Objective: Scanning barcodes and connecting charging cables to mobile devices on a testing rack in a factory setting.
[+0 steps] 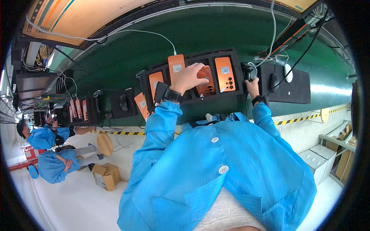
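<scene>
Before me the green surface (216,32) carries a black foam tray (238,77), a dark mat (297,90) to its right and a second mat (131,101) leftward.

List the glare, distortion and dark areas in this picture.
Head view: white glare streaks the green table at right; head view: the monitor at upper left bows with the fisheye, and black fills the corners; head view: the phone at the left hand's fingertips looks darker than the phone to its right.
</scene>
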`<action>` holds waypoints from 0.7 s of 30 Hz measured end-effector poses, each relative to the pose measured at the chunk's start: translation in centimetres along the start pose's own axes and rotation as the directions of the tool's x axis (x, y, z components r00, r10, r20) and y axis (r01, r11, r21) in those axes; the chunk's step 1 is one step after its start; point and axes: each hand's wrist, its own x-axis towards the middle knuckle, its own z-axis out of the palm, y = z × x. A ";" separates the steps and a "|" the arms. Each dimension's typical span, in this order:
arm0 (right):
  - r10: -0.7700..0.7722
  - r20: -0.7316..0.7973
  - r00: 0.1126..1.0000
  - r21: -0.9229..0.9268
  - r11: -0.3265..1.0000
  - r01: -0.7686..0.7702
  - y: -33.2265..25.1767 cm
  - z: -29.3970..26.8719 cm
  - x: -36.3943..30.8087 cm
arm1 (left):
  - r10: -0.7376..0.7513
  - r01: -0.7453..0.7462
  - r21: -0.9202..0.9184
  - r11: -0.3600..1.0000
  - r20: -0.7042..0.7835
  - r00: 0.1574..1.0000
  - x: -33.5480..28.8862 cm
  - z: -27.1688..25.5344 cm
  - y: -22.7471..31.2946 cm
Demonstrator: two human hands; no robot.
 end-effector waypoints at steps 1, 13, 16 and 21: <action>0.012 -0.003 1.000 0.078 0.997 -0.012 -0.2 0.2 0.1 | 0.009 -0.009 0.028 1.000 -0.011 1.000 -0.1 -0.1 -0.3; -0.269 0.253 0.929 0.490 0.864 0.117 -10.8 -3.4 -9.9 | -0.085 0.088 0.112 0.990 -0.032 0.996 -0.2 0.1 -0.9; -0.320 0.421 0.849 0.485 0.870 0.088 -15.7 -2.8 -14.3 | -0.097 0.102 0.173 0.980 -0.036 0.995 -0.1 -0.1 -0.9; -0.450 0.395 0.801 0.477 0.846 0.240 -16.1 -0.1 -16.8 | -0.029 0.048 0.209 0.977 -0.091 0.995 0.3 1.8 -2.3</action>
